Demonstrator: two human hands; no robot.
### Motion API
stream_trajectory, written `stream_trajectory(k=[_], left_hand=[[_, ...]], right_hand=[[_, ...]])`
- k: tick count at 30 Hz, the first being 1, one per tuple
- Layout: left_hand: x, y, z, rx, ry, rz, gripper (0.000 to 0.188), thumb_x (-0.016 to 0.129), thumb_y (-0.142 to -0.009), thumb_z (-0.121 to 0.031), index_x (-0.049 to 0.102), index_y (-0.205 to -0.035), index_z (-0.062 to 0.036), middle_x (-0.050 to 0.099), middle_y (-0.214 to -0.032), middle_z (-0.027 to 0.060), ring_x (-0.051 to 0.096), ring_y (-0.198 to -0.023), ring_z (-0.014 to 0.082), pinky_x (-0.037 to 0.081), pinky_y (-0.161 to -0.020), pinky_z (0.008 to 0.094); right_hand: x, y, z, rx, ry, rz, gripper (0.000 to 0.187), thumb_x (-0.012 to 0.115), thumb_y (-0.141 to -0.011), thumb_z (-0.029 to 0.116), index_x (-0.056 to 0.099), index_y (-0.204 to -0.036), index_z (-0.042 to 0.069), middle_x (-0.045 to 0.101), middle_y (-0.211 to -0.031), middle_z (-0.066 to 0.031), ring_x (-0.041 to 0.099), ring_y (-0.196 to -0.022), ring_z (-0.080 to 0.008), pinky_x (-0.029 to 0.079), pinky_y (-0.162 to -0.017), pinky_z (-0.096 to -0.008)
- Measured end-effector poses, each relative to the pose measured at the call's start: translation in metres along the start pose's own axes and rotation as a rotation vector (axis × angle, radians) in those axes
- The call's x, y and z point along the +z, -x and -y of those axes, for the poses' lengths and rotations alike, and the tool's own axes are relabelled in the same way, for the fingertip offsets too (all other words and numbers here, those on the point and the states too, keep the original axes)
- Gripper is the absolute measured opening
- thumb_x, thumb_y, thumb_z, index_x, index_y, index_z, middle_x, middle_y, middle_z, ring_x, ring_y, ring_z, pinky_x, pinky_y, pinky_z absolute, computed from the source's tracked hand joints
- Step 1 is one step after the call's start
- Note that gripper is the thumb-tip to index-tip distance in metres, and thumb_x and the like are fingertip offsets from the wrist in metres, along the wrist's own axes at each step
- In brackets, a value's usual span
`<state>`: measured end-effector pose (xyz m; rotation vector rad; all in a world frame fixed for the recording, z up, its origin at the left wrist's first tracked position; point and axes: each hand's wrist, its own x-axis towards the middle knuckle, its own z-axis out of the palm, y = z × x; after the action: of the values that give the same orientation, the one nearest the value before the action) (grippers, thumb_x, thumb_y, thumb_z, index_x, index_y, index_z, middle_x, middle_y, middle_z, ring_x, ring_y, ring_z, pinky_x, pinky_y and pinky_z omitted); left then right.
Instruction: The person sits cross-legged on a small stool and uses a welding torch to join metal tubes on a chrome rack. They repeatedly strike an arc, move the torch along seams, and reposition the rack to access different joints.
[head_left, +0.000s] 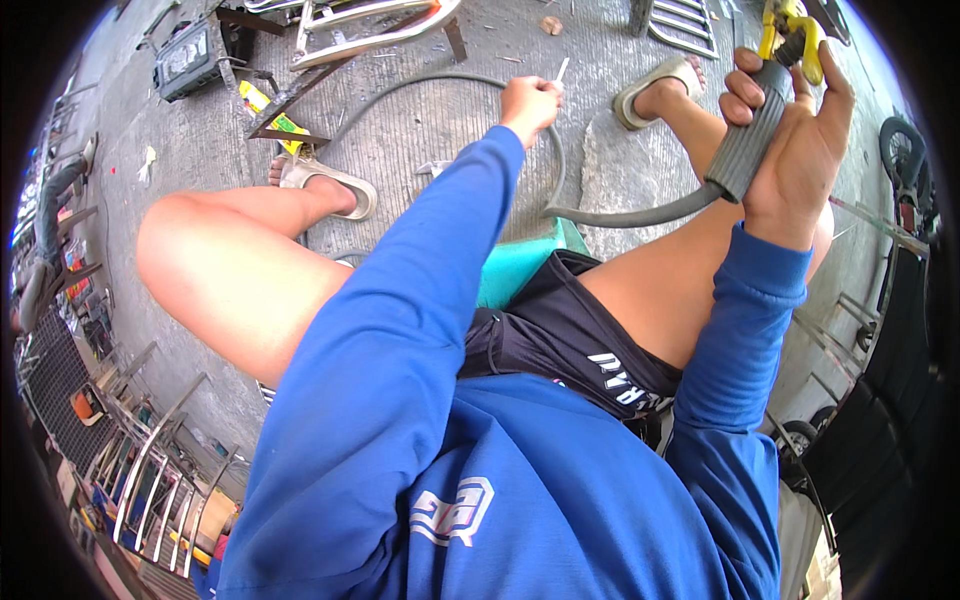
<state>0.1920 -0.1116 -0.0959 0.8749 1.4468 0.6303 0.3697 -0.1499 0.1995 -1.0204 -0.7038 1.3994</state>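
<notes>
My right hand (pixel 800 160), raised at the upper right, is closed round the black ribbed handle of a welding electrode holder (pixel 752 135). Its yellow clamp end (pixel 795 35) points up beyond my fingers. From the lower end of the handle a grey cable (pixel 640 216) runs left, then curves away behind my left hand across the floor. Held out ahead at the middle, my left hand (pixel 530 108) pinches a short, thin white stick (pixel 563 70); its kind is unclear. The stick's lower end is hidden in my fingers.
Shiny metal tube frames (pixel 375 25) lie ahead, near rusty angle pieces (pixel 300 95) and a dark case (pixel 187 60). Another small barred frame (pixel 685 28) is farther right. A teal seat (pixel 515 268) shows under me. Racks (pixel 150 490) stand left; a wheeled vehicle (pixel 900 150) is at right.
</notes>
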Motion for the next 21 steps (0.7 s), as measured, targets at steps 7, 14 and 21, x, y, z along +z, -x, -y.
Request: stream_trajectory(k=[7,14,21], left_hand=[[0.029,-0.029,-0.036,0.134,0.054,-0.052,0.024,0.073,-0.103,-0.023,0.073,-0.100,0.0000,0.077,-0.088,0.0048,0.058,-0.059,0.0108,0.051,-0.057,0.0297],[0.021,-0.028,0.003,-0.024,0.054,-0.041,0.025,0.070,-0.105,-0.023,0.073,-0.100,0.0006,0.077,-0.088,0.0057,0.058,-0.059,0.0107,0.048,-0.055,0.0297],[0.017,-0.021,0.006,0.055,-0.078,-0.067,0.025,0.069,-0.105,-0.024,0.074,-0.099,-0.0004,0.076,-0.088,0.0055,0.058,-0.061,0.0109,0.049,-0.058,0.0306]], right_hand=[[-0.014,0.000,0.001,0.000,0.003,-0.037,0.058,0.064,-0.104,0.045,0.033,-0.133,0.007,0.058,-0.105,-0.0189,0.053,-0.079,-0.0190,0.046,-0.065,-0.0302],[-0.013,0.000,0.002,-0.003,0.005,-0.011,0.057,0.063,-0.104,0.045,0.033,-0.134,0.006,0.058,-0.107,-0.0195,0.053,-0.080,-0.0192,0.046,-0.065,-0.0309],[-0.019,-0.001,0.002,0.008,-0.009,0.013,0.055,0.062,-0.105,0.045,0.036,-0.134,0.006,0.057,-0.105,-0.0176,0.054,-0.079,-0.0189,0.046,-0.065,-0.0307]])
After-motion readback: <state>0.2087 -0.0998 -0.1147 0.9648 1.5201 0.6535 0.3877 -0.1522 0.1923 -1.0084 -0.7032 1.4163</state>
